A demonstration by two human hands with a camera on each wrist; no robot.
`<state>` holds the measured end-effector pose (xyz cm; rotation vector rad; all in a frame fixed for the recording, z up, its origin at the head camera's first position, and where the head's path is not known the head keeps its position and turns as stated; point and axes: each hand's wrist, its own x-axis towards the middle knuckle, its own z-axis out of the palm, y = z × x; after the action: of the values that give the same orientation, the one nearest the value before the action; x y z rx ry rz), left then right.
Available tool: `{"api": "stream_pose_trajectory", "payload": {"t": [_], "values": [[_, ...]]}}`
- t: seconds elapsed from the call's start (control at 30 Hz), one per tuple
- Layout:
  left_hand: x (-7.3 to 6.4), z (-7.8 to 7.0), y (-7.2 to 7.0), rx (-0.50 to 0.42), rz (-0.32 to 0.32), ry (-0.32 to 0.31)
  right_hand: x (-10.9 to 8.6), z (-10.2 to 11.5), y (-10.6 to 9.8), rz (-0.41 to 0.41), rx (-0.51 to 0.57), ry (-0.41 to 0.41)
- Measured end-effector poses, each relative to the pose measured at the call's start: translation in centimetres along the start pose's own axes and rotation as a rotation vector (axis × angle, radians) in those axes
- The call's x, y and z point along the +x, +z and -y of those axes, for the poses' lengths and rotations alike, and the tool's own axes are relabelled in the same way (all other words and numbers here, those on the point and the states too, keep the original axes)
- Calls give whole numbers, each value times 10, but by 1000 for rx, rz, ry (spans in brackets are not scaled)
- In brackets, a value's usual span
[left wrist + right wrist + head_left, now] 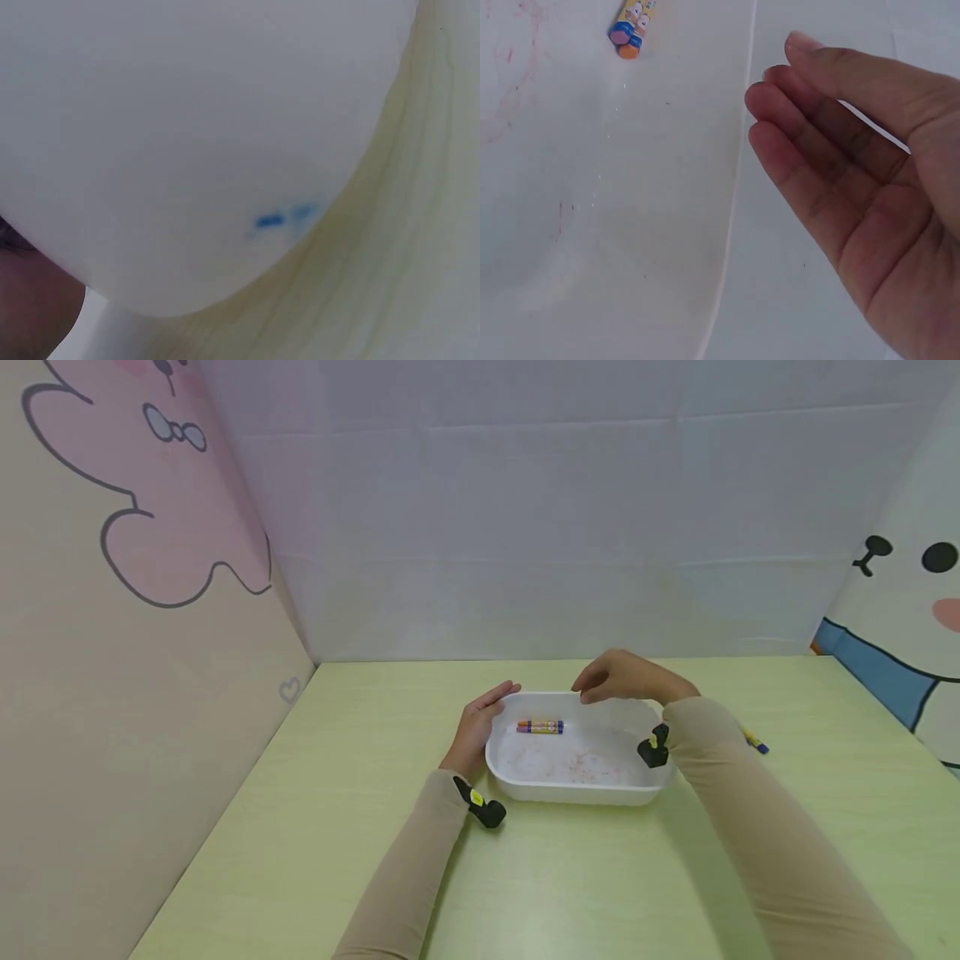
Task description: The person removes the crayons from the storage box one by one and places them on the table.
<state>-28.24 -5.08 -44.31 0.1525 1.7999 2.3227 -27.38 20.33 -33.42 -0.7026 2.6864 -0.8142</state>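
Observation:
A white rectangular tray (577, 794) stands on the table, its floor marked with reddish smudges. Side by side inside it, towards the left, lie two crayons (540, 727) in yellow wrappers with blue ends, one orange and one pinkish purple. My left hand (471, 735) rests against the tray's left side, its visible fingers extended along the far left corner. Over the far rim hovers my right hand (618, 677). In the right wrist view its fingers (802, 161) are loosely bent, with nothing between them and the thumb. The left wrist view mostly shows the tray's outer wall (187, 150).
Right of the tray, a yellow crayon with a blue end (757, 744) lies on the pale table (300, 827), partly behind my right sleeve. A white backdrop (487, 543) rises at the table's far edge, with cartoon-printed panels at both sides.

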Motion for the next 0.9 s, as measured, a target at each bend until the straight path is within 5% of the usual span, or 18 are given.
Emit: {"api": "stream_pose_trajectory", "payload": {"t": [0.57, 0.9], "values": [[1, 0, 2, 13, -4, 14, 31, 9, 34, 135, -36, 16], [0, 0, 2, 28, 5, 24, 40, 9, 49, 148, -86, 26]]}}
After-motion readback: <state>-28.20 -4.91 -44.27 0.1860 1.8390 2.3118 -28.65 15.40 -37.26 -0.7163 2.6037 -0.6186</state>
